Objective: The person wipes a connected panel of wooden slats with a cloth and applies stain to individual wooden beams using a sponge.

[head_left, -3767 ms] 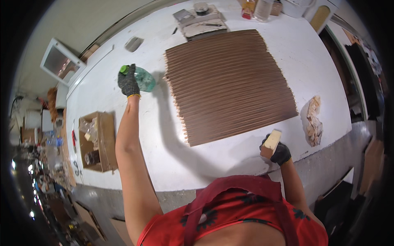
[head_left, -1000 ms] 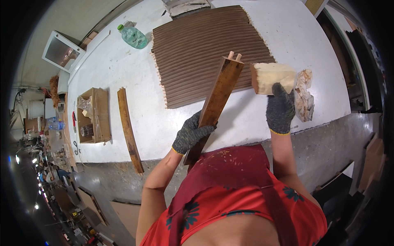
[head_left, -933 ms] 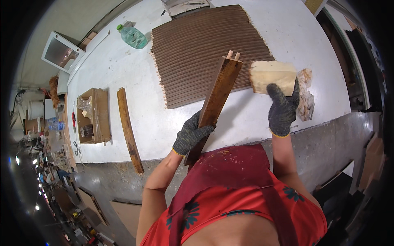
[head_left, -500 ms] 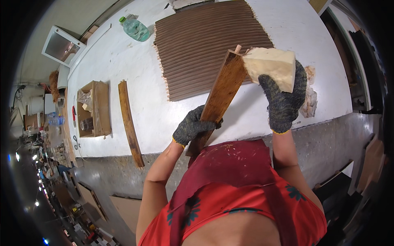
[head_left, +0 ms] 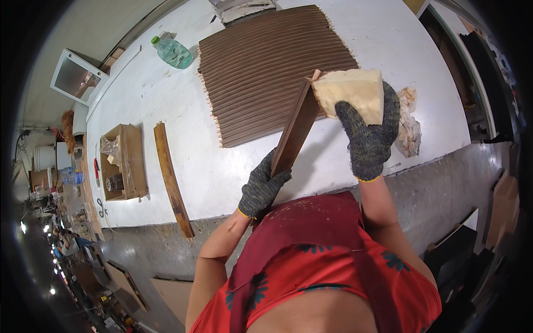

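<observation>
My left hand, in a dark knit glove, grips a brown wooden strip near its lower end. The strip slants up and away to the right, its dark face toward me. A thick cream sponge block is pinched in my gloved right hand, thumb in front and fingers behind. The sponge's left end, stained brown, touches or nearly touches the strip's far end. Beyond them lies a panel of dark brown strips set side by side, with pale ends along its edges.
On the white table a lone wooden strip overhangs the front edge at left. A cardboard box with bagged items stands farther left. A green-capped bottle lies behind. Crumpled stained cloth or paper lies right of my right hand.
The strip in my left hand has turned, from its lighter, streaked face to a dark, narrower-looking one. The sponge stays at its far end. The whole view has shifted slightly.
</observation>
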The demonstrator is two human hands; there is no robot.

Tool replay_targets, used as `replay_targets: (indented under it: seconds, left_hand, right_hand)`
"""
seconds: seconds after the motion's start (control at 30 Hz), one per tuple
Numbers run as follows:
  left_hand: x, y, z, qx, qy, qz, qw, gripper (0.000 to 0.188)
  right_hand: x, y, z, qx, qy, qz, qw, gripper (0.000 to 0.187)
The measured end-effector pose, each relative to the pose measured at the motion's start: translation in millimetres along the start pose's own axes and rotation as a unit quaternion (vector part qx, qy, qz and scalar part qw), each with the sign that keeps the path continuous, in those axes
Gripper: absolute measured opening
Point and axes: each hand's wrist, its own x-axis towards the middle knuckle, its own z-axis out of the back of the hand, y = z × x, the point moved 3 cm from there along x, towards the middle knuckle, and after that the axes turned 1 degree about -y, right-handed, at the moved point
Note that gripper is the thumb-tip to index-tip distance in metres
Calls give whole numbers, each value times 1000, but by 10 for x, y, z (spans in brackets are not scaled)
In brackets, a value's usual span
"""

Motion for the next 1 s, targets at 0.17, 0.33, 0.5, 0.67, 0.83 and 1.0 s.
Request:
replay_targets:
  seconds: [0.17,0.33,0.5,0.67,0.83,1.0]
  left_hand:
    - [-20,25,-31,74,-41,-34,996,62]
    - [-67,-67,-35,77,-52,-12,996,63]
    - [-111,-140,-29,70,-65,3,995,58]
    - [-151,-110,85,-17,-54,1,998,44]
    - [-77,-269,302,-49,-47,20,997,37]
    - [-57,-286,390,-111,-56,-4,992,36]
  right_hand:
    - [14,-61,-117,-21,-30,15,999,64]
    - [-13,-137,-135,-13,-32,-9,999,63]
    - [78,-325,-161,-149,31,-26,988,57]
    - [38,-731,-103,-58,36,-155,986,63]
    - [52,-623,-62,88,24,-173,981,59]
    - [17,-368,-96,155,-1,-138,978,63]
